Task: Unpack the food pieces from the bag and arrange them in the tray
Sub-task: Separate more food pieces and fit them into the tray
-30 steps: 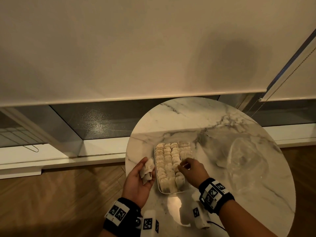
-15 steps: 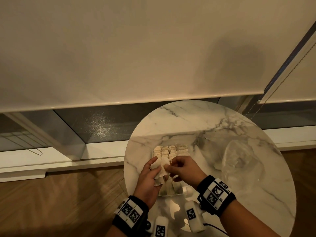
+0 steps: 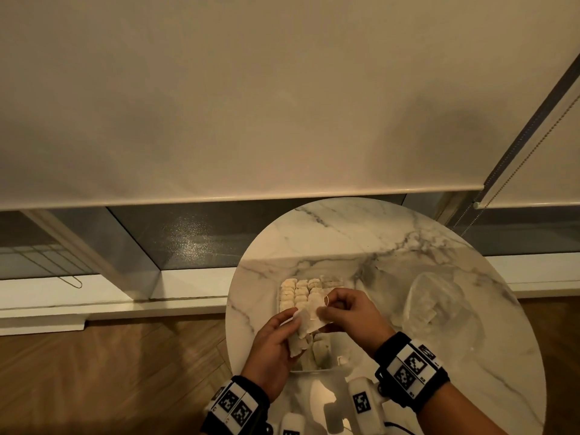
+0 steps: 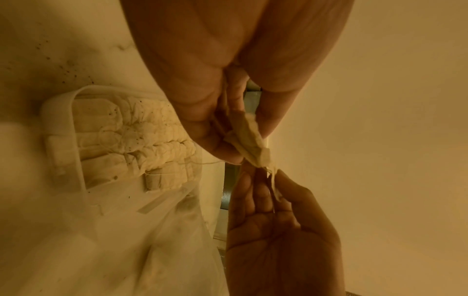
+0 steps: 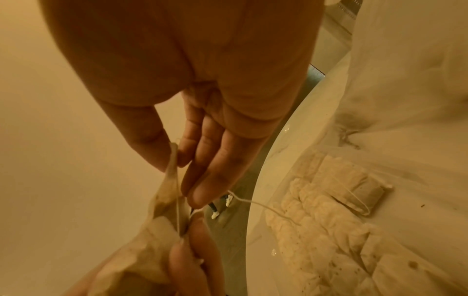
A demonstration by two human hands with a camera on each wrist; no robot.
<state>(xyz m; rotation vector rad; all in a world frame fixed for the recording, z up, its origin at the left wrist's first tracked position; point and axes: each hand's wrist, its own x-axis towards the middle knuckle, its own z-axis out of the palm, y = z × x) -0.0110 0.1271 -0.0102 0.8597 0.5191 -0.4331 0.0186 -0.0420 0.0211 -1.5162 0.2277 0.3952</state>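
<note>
Pale roller blinds (image 3: pixel 219 98) hung behind a round marble worktop (image 3: pixel 361 233) set over a herringbone wood floor (image 3: pixel 110 372). On the worktop sat one clear plastic tray (image 4: pixel 60 112), already packed with rows of small, pale, crinkled pouches (image 3: pixel 298 290); in the head view four columns showed at the far end, though an exact count could not be made because both hands covered the near half. Each piece was a soft cream packet with a gathered top, flecked with dark specks, and thin strings (image 5: pixel 263 208) trailed from some of them. Well to the right of the tray lay one crumpled transparent bag (image 3: pixel 439 302), its contents hard to make out. Above the near part of the tray, the left hand (image 3: pixel 270 353) gripped a small clutch of pouches (image 3: pixel 301 331), fingers curled round them; how many it held could not be told. The right hand (image 3: pixel 348 315) pinched the top edge of one of those pouches (image 5: pixel 172 172) between thumb and fingertips, so the two hands met at the same bundle. Both wrists wore black bands carrying square coded markers (image 3: pixel 411 368).
</note>
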